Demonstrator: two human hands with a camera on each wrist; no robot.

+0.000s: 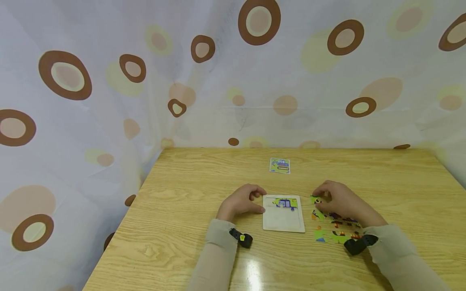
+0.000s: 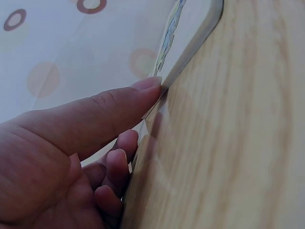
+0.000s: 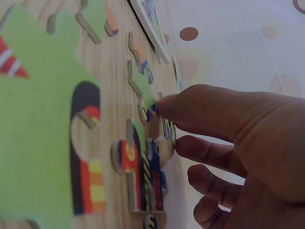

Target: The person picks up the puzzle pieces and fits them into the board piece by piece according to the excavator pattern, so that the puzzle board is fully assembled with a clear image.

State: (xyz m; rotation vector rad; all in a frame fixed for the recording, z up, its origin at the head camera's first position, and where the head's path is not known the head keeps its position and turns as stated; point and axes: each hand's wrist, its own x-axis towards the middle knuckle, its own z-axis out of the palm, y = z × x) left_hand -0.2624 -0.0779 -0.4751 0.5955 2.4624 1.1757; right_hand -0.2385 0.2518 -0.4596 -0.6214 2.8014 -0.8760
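Note:
A white square puzzle board (image 1: 283,224) lies flat on the table, with a few joined puzzle pieces (image 1: 285,203) of a blue and green vehicle along its upper part. My left hand (image 1: 241,201) holds the board's left edge, thumb low on the side and index finger near the upper corner. In the left wrist view the thumb (image 2: 119,102) touches the rim. To the right of the board, my right hand (image 1: 340,199) has thumb and index finger about a small green puzzle piece (image 1: 314,199), pinching it at the table. Part of that piece is hidden.
More loose puzzle pieces (image 1: 338,237) lie in rows below and under the right hand, some partly covered by it. A small picture card (image 1: 280,165) of a blue excavator lies beyond the board. A patterned cloth (image 1: 218,81) hangs behind the wooden table (image 1: 174,210).

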